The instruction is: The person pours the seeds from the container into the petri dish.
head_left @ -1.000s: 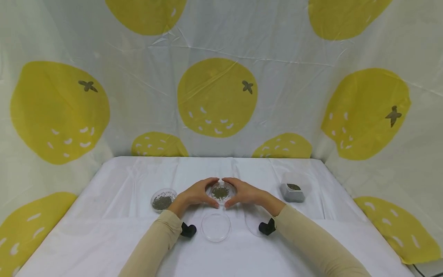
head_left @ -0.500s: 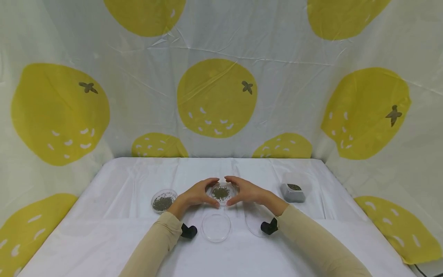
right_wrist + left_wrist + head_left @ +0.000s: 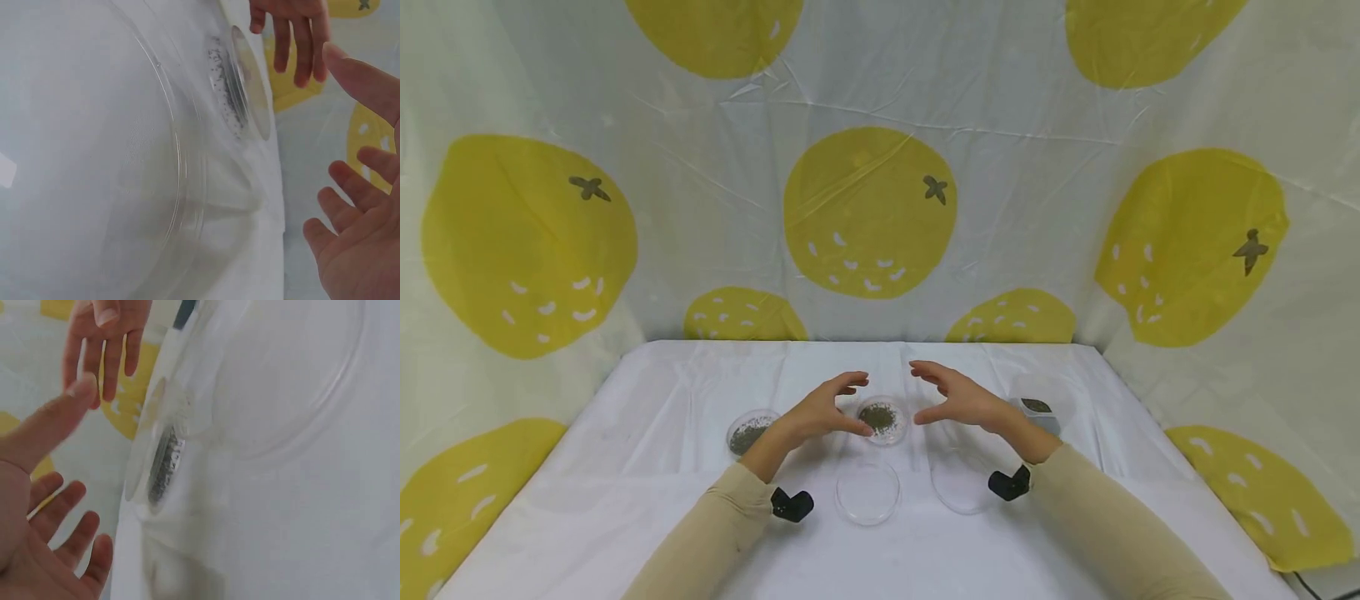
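In the middle of the table lies a clear petri dish (image 3: 882, 420) holding greenish-brown flakes. My left hand (image 3: 817, 412) is beside its left side, fingers loosely bent and thumb pointing toward the rim; whether the thumb touches it I cannot tell. On the other side, my right hand (image 3: 964, 398) hovers apart from the dish with fingers spread and nothing in them. The left wrist view shows the same dish (image 3: 165, 464) nearly edge-on, beyond the left hand's thumb. Both palms face each other in the right wrist view, where the dish (image 3: 234, 90) also appears edge-on.
A second petri dish (image 3: 749, 434) with dark flakes stands at left, partly behind the left forearm. Two clear round plastic pieces lie nearer: one round piece (image 3: 868, 523) centrally, another round piece (image 3: 951, 505) to its right. A small plastic tub (image 3: 1039, 408) with dark flakes stands at right.
Both hands have come away from around the central petri dish, the right moving right and up, the left slightly left and up. The dish stays in place.
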Tool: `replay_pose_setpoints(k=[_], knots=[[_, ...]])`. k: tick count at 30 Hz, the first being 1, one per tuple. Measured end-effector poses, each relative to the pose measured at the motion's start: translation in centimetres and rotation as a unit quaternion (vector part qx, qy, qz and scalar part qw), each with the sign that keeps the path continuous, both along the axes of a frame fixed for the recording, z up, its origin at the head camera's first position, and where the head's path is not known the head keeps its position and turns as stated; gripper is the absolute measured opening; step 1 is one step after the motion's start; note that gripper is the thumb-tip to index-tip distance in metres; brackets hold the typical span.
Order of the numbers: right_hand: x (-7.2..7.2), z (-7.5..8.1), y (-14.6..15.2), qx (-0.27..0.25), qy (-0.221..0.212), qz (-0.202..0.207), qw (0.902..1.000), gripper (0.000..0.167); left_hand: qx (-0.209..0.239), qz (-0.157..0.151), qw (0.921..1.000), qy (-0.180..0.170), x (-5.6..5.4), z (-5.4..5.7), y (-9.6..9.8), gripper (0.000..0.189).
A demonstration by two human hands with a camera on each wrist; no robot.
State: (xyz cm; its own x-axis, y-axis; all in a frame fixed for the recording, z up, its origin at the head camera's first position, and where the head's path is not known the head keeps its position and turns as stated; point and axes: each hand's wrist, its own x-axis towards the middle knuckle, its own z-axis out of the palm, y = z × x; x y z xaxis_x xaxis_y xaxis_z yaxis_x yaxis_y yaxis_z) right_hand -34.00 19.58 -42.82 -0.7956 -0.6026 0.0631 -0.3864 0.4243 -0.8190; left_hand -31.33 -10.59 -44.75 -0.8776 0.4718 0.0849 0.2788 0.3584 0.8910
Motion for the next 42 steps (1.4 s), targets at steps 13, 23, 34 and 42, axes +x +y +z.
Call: replay_pose_setpoints(k=[13, 23, 34, 42], knots=[[2.4, 3.0, 5.4, 0.007, 0.059, -0.052, 0.9969, 0.088, -0.027, 0.051, 0.9977, 0.036, 6.7, 1.7, -2.2, 0.083], [2.4, 3.6, 11.6, 0.038, 0.091, -0.131, 0.9864, 0.087, -0.075, 0.029, 0.9937, 0.079, 10.9, -1.1, -2.4, 0.105], [2.6, 1.8, 17.2, 0.011, 0.044, -0.146, 0.9883, 0.103, -0.079, -0.012, 0.9963, 0.032, 11.2, -2.1, -2.1, 0.113], [2.6, 1.7, 18.5, -0.037, 0.017, -0.124, 0.9915, 0.089, -0.083, -0.003, 0.9962, 0.029, 11.2, -2.4, -2.0, 0.112]])
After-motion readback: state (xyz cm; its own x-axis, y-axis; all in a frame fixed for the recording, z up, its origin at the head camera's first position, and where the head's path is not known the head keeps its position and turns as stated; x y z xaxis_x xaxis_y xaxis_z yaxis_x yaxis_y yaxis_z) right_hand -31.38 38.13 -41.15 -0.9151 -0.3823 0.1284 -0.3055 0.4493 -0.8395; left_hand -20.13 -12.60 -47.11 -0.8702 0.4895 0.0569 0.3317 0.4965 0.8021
